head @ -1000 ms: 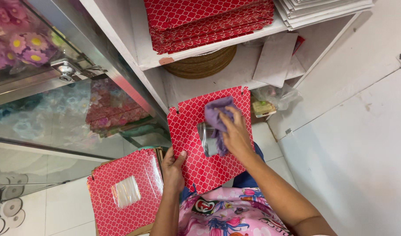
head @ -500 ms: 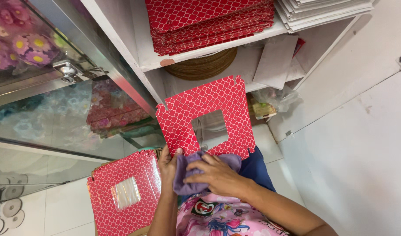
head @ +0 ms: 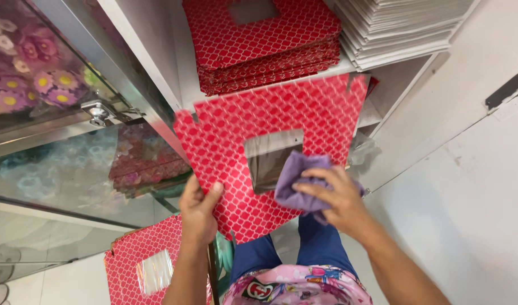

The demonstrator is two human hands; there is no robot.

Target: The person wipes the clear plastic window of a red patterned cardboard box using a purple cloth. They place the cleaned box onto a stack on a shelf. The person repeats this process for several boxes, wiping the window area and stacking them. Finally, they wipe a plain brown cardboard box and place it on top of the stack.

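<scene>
A flat red box sheet [head: 225,135] with a white lattice pattern and a clear square window is raised in front of the shelf. My left hand [head: 198,210] grips its lower left edge, thumb on the front. My right hand [head: 339,199] holds a crumpled purple cloth [head: 299,179] against the sheet at the window's lower right corner.
A stack of the same red sheets [head: 264,39] lies on the white shelf [head: 180,73], with a stack of white sheets [head: 394,28] to its right. Another red windowed sheet [head: 140,265] lies low at left. A glass cabinet [head: 72,141] with a lock stands at left. White wall at right.
The sheet has been lifted higher and closer to the shelf. My right hand with the cloth moved from the sheet's bottom edge up to the window. The view tilted up.
</scene>
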